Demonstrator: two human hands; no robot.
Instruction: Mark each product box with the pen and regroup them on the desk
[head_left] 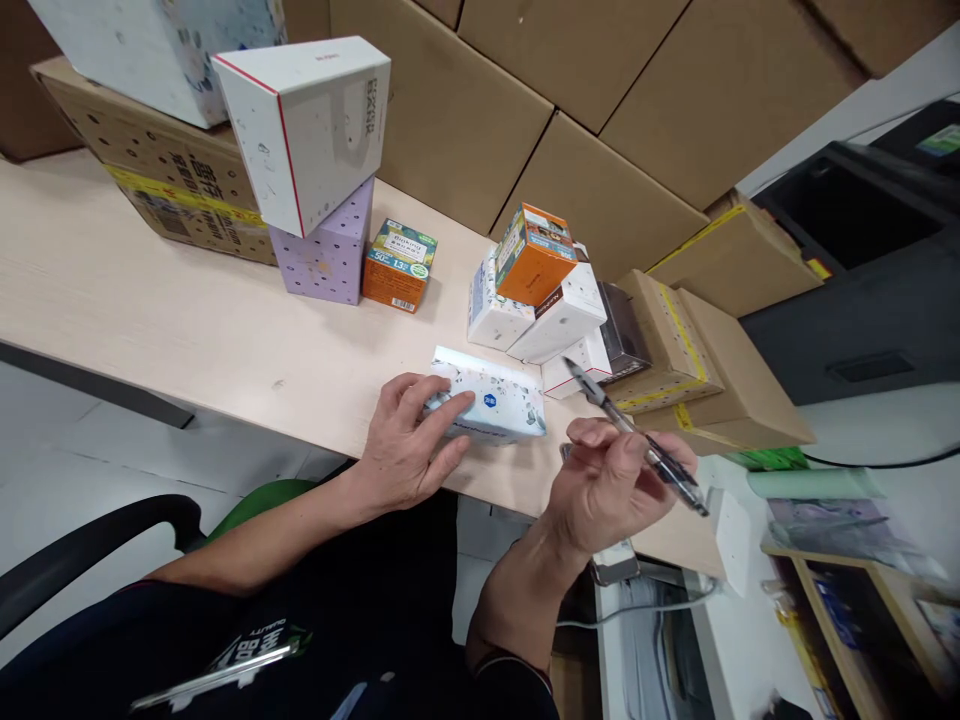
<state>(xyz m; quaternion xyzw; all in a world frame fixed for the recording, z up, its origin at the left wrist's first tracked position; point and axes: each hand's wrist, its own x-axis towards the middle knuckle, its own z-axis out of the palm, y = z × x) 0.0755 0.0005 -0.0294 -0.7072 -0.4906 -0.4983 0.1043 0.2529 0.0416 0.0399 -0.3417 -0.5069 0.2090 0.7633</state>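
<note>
Resting on the table (150,310) near its edge, the little white box (502,405) runs left to right — my left hand (405,445) lies spread on its left end. My right hand (611,490) pinches a pen (637,445) just right of the box — tip pointing far.

The pale wooden desk (150,310) carries a taped brown carton (165,170), a lilac box (330,250), a small orange box (397,268), a flat white patterned box (502,405) near its front edge and a huddle of white boxes (495,315).
</note>
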